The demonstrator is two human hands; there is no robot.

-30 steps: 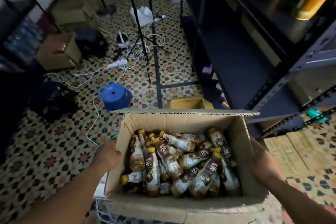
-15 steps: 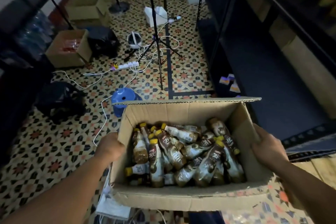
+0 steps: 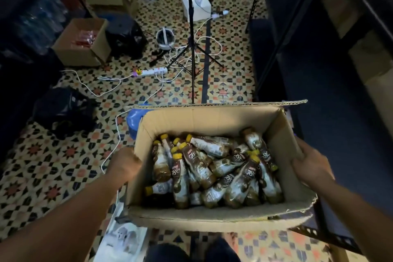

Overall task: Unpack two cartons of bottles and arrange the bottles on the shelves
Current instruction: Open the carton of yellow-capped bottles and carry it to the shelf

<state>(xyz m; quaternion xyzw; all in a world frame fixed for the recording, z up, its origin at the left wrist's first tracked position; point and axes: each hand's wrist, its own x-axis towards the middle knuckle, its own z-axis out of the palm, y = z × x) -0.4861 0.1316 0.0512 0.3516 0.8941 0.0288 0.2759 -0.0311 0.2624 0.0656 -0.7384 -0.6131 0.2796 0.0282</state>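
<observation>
An open cardboard carton (image 3: 208, 121) is held up in front of me, above the tiled floor. Inside lie several brown drink bottles (image 3: 214, 172) with yellow caps, tumbled on their sides. My left hand (image 3: 125, 164) grips the carton's left wall from outside, its fingers hidden beneath. My right hand (image 3: 312, 164) grips the right wall, thumb over the rim. The dark metal shelf (image 3: 331, 95) runs along the right, level with the carton's right side.
A blue stool (image 3: 134, 119) sits just beyond the carton. A tripod stand (image 3: 192, 49), a power strip (image 3: 152, 71) and white cables cross the floor. Cardboard boxes (image 3: 83, 42) and black bags (image 3: 63, 108) lie on the left. White packaging (image 3: 123, 238) lies by my feet.
The carton has risen and come nearer to me, and the view has tipped downward. Both hands keep the same hold on its sides.
</observation>
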